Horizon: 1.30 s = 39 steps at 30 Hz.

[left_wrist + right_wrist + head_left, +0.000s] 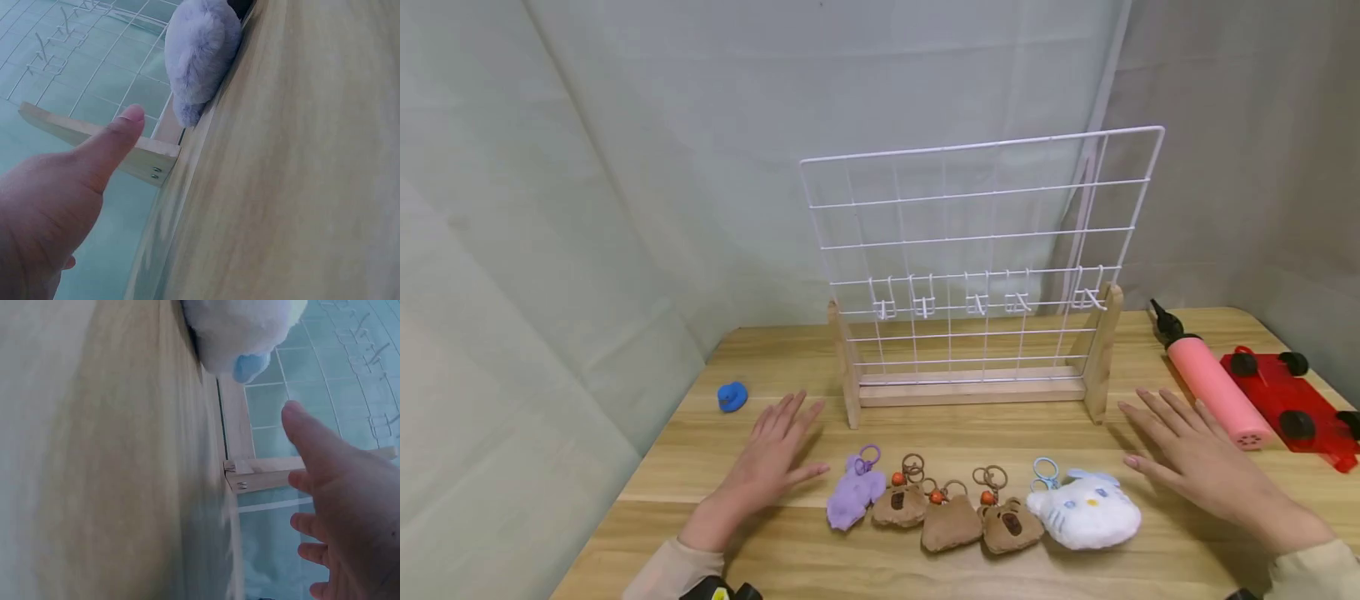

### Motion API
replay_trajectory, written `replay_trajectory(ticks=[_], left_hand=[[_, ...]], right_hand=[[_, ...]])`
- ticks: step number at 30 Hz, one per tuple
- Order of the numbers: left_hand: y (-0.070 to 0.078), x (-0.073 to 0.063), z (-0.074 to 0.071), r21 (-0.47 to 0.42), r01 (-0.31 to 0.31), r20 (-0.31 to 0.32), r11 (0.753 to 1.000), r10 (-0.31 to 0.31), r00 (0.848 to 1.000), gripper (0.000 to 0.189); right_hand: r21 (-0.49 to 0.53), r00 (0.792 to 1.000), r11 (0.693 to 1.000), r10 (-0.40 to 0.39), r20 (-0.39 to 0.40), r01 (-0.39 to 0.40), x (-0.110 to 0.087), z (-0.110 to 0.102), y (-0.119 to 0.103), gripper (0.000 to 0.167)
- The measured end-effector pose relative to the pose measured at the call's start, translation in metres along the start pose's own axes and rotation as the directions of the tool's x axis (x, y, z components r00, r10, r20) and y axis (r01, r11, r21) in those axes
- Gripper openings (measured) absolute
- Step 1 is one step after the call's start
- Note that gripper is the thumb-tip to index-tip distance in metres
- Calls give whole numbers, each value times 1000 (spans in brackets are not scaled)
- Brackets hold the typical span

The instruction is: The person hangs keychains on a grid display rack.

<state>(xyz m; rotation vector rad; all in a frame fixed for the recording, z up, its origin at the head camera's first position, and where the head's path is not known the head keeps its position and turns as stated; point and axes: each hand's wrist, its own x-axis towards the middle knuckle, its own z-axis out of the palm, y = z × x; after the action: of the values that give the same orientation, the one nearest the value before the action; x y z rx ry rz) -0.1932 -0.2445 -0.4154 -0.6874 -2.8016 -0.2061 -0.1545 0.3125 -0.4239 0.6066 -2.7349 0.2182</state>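
Observation:
My left hand (767, 462) lies palm down with spread fingers, left of a purple plush keychain (854, 493), and holds nothing. On the other side, my right hand (1198, 462) is spread the same way, right of a white cat plush keychain (1093, 512). Between the purple and white ones lie three brown plush keychains, among them a left one (898, 506), a middle one (951, 525) and a right one (1011, 527). Behind them stands a white wire grid rack (970, 242) on wooden feet. Several white hooks (976, 305) hang in a row on its grid.
At the table's left is a small blue object (732, 397). Beyond my right hand lie a pink hand pump (1217, 392) with a black nozzle and a red toy car (1292, 396) with black wheels. Pale cloth (647, 167) hangs around the wooden table (662, 500).

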Motion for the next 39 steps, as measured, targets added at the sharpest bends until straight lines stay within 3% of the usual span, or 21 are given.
replay_trajectory(ticks=[9, 15, 25, 32, 39], left_hand=[[1, 7, -2, -64, -14, -124, 998, 6, 992, 85], [1, 12, -1, -87, -43, -199, 995, 25, 980, 83], [7, 23, -5, -243, -4, -217, 970, -51, 975, 76], [12, 36, -3, -413, -3, -269, 911, -119, 956, 71], [13, 49, 6, -563, 1, -289, 827, -198, 937, 65]], right_hand=[[15, 996, 998, -59, -71, 60, 4, -11, 0, 77], [41, 995, 998, -32, -91, 36, 6, -19, -4, 79], [64, 999, 998, 0, -53, 4, 16, -43, -25, 79], [116, 1000, 993, -27, 0, 27, 28, -53, -44, 72], [147, 997, 987, -63, -49, 70, 39, -51, -58, 67]])
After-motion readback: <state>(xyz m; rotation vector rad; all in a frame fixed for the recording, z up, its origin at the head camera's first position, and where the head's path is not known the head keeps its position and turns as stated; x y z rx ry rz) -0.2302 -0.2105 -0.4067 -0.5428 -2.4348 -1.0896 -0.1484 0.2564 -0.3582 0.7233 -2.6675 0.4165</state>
